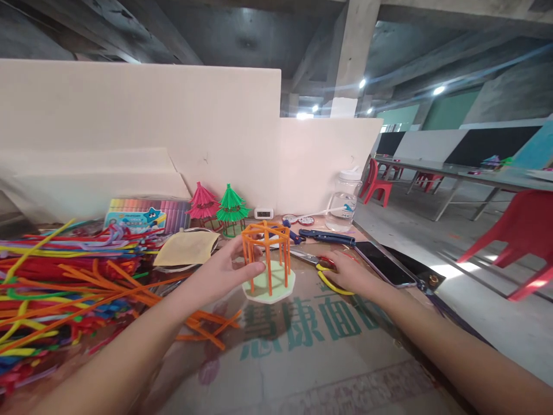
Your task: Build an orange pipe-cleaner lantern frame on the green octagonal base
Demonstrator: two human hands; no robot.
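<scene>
An orange pipe-cleaner frame [268,271], with upright posts and a spoked top, stands on a pale green many-sided base [276,295]. My left hand [231,270] curves round the frame's left side, thumb in front of a post and fingers partly hidden behind. To the right, my right hand [348,270] has its fingers curled over the handles of a pair of scissors [305,255]; red and yellow handle parts show around the hand. The silver blades point left toward the frame, flat on the table.
Loose orange pipe cleaners [207,328] and a multicoloured heap [64,282] lie left. Behind stand marker pens [138,215], pink [202,202] and green [232,206] pavilion models, a small clock [264,214] and a water bottle [343,199]. A phone [384,264] lies right.
</scene>
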